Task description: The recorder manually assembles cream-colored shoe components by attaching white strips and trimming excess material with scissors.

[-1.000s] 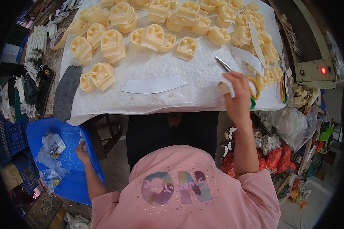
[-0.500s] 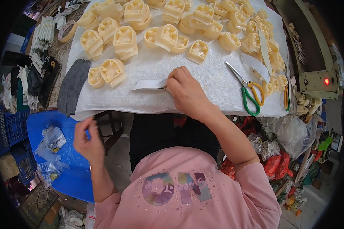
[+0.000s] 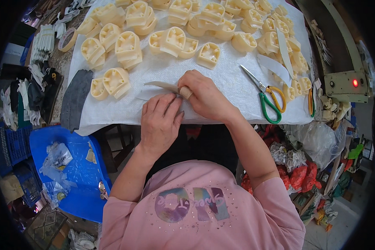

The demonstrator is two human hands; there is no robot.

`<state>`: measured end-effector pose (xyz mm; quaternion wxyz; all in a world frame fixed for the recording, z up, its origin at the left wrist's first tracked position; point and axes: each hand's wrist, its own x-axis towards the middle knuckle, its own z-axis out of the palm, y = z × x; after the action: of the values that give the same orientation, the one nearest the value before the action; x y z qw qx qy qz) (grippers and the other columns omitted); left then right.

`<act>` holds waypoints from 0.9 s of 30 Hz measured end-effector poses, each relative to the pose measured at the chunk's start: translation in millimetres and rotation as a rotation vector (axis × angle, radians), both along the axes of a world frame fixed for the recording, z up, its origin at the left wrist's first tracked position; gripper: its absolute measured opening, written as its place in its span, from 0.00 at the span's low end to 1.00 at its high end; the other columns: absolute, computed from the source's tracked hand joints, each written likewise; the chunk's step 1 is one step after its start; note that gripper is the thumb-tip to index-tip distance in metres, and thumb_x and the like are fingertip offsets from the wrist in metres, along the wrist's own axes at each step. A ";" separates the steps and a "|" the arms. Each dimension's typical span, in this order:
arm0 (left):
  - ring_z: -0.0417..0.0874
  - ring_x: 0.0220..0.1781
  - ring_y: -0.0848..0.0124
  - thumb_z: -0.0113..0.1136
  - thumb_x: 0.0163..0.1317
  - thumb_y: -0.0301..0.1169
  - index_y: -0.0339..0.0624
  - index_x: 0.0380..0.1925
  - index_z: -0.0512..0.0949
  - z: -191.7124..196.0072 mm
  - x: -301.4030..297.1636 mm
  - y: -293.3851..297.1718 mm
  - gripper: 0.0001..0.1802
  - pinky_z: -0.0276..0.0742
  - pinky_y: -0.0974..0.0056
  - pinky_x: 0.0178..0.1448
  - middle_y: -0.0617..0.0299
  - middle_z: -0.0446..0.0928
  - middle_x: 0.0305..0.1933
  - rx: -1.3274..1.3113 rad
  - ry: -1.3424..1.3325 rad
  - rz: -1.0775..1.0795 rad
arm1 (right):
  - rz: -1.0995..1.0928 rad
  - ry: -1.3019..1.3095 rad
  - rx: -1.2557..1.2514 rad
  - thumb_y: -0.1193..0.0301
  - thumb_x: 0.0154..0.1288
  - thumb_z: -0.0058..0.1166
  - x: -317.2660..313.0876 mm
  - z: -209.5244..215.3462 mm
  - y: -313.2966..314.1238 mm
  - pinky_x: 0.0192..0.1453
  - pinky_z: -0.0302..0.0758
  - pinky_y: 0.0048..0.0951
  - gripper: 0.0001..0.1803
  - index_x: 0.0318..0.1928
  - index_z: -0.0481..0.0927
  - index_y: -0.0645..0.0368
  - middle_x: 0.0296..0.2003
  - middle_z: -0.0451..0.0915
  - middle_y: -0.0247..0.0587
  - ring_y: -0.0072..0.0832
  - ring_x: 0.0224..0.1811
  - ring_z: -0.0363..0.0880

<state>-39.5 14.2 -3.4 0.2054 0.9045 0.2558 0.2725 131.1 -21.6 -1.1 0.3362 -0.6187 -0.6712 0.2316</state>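
A thin pale strip (image 3: pixel 161 85), looped over on itself, lies at the front middle of the white-covered table. My right hand (image 3: pixel 202 95) is closed on it, and a curled beige part (image 3: pixel 186 92) shows by its fingers. From the left, my left hand (image 3: pixel 160 118) meets the right one, its bent fingers on the strip's lower layer; the exact pinch is hidden under the fingers. Cream plastic moulded parts, rounded and hollow, stand beyond the hands; a single part (image 3: pixel 208 56) is nearest. Scissors (image 3: pixel 266 95) with one green and one yellow handle lie to the right.
The white woven sheet (image 3: pixel 233 110) covers the table, with a dark grey flat piece (image 3: pixel 76 100) at its left edge. Two pale strips, one a curved strip (image 3: pixel 275 69), lie by the right-hand parts. A blue chair (image 3: pixel 85 199) holding plastic bags stands lower left.
My left hand has come up from beside the blue chair to the strip and joined the right. The strip is now bent upward by my right hand, which stays near its place.
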 end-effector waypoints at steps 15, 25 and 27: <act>0.75 0.38 0.59 0.55 0.60 0.32 0.34 0.41 0.76 23.0 13.4 -11.3 0.14 0.71 0.60 0.39 0.51 0.74 0.39 -0.311 -0.300 -0.111 | -0.201 -0.418 0.479 0.79 0.43 0.55 26.5 46.6 -64.0 0.46 0.71 0.39 0.12 0.30 0.67 0.60 0.46 0.73 0.45 0.41 0.44 0.72; 0.78 0.32 0.71 0.37 0.72 0.38 0.29 0.57 0.64 22.6 33.1 -2.0 0.24 0.72 0.70 0.26 0.53 0.77 0.38 -1.518 -0.766 -0.043 | -0.319 -0.022 0.293 0.74 0.48 0.57 48.1 12.6 -22.8 0.54 0.69 0.38 0.15 0.40 0.75 0.62 0.49 0.74 0.42 0.40 0.51 0.72; 0.77 0.31 0.70 0.37 0.71 0.38 0.28 0.58 0.63 22.5 31.1 0.1 0.25 0.72 0.70 0.26 0.53 0.77 0.37 -1.514 -0.805 -0.050 | -0.337 -0.462 0.278 0.79 0.48 0.55 58.0 -0.2 -6.6 0.55 0.71 0.37 0.20 0.46 0.74 0.62 0.52 0.74 0.44 0.43 0.52 0.72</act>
<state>-8.4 14.3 19.1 0.8348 0.3635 0.2565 0.3242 189.0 -28.2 -1.3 0.2897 -0.7056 -0.6430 -0.0680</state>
